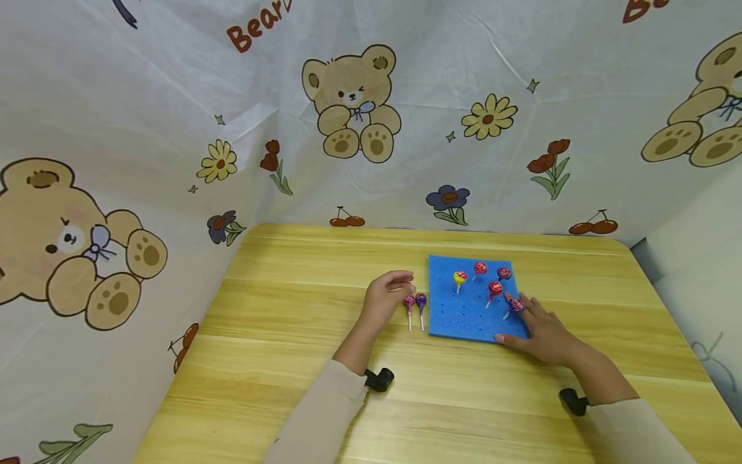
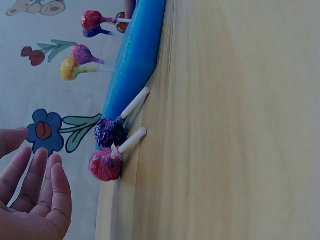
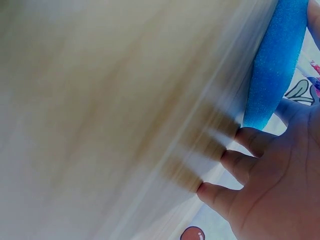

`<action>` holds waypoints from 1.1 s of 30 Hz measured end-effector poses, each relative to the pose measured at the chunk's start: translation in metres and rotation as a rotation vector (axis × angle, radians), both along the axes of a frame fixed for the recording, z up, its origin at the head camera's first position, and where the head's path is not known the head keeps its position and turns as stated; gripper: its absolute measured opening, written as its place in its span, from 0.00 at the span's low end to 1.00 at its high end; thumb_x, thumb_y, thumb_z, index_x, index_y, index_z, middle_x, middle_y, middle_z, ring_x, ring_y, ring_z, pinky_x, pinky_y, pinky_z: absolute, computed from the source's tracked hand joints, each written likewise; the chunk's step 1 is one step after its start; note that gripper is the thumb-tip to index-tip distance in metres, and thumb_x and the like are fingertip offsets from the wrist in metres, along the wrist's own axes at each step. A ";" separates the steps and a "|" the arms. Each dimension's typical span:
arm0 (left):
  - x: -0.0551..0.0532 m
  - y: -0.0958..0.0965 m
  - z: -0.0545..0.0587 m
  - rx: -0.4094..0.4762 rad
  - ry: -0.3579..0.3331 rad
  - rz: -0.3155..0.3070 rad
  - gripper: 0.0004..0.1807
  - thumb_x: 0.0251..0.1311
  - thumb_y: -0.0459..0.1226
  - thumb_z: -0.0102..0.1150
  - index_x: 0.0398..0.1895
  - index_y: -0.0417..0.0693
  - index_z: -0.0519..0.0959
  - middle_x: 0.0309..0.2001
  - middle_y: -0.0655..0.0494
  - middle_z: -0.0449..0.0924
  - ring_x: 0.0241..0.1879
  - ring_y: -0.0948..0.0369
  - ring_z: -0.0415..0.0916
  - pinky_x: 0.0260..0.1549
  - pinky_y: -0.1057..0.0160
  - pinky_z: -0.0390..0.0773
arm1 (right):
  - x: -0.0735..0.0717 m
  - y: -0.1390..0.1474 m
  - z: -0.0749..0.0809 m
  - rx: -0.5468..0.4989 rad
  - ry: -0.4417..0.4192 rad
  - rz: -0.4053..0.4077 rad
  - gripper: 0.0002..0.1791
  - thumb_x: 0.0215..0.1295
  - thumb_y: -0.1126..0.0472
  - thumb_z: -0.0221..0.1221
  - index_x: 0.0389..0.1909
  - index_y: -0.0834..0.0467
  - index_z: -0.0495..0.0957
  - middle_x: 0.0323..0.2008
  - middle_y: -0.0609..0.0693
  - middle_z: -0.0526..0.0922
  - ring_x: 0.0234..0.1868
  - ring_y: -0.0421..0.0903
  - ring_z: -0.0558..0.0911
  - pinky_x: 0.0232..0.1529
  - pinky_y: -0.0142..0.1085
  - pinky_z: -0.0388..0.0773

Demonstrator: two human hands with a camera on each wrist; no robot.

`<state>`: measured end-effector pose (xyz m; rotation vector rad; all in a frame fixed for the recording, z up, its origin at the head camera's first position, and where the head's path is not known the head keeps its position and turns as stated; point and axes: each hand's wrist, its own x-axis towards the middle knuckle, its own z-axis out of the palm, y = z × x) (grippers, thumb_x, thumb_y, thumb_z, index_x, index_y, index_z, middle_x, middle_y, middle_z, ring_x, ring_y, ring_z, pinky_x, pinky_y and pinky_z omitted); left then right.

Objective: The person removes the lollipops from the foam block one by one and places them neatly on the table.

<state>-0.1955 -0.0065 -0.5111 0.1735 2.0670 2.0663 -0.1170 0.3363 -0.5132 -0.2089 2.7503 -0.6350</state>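
A blue foam board [image 1: 458, 316] with small holes lies on the table, and several wrapped lollipops stand in it, among them a yellow lollipop [image 1: 460, 278] and a purple lollipop [image 1: 516, 305]. Beside its left edge lie a pink lollipop [image 2: 106, 165] and a dark purple lollipop [image 2: 110, 132], sticks toward me. My left hand [image 1: 386, 298] hovers by their heads, fingers loosely bent with nothing between them. At the board's front right corner rests my right hand [image 1: 545, 332], thumb at the front edge, fingers [image 3: 252, 141] spread along the right side with tips down on the table.
The wooden table [image 1: 278, 361] ends at the back and left against a white cloth [image 1: 417, 142] printed with bears and flowers. A black wrist camera [image 1: 379, 380] sits on the left wrist, another black camera [image 1: 574, 402] on the right.
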 end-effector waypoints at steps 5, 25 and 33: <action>-0.002 0.011 0.001 -0.011 0.017 -0.011 0.21 0.64 0.34 0.66 0.60 0.41 0.80 0.58 0.44 0.82 0.52 0.58 0.82 0.49 0.64 0.84 | 0.000 0.000 0.001 -0.001 0.003 0.001 0.59 0.63 0.32 0.61 0.78 0.69 0.48 0.77 0.74 0.45 0.76 0.77 0.42 0.68 0.77 0.38; -0.006 0.064 0.007 -0.218 0.058 -0.060 0.20 0.64 0.41 0.68 0.60 0.57 0.82 0.57 0.62 0.83 0.54 0.62 0.81 0.44 0.62 0.83 | 0.002 -0.001 0.003 -0.011 -0.009 -0.008 0.60 0.63 0.31 0.61 0.77 0.71 0.49 0.78 0.73 0.44 0.77 0.76 0.41 0.69 0.76 0.38; -0.008 0.082 0.005 -0.286 0.096 -0.071 0.22 0.64 0.41 0.68 0.61 0.59 0.81 0.58 0.60 0.82 0.56 0.62 0.80 0.42 0.65 0.82 | 0.002 -0.002 0.003 -0.012 -0.006 -0.012 0.60 0.62 0.31 0.61 0.77 0.72 0.49 0.78 0.74 0.45 0.77 0.77 0.42 0.68 0.77 0.38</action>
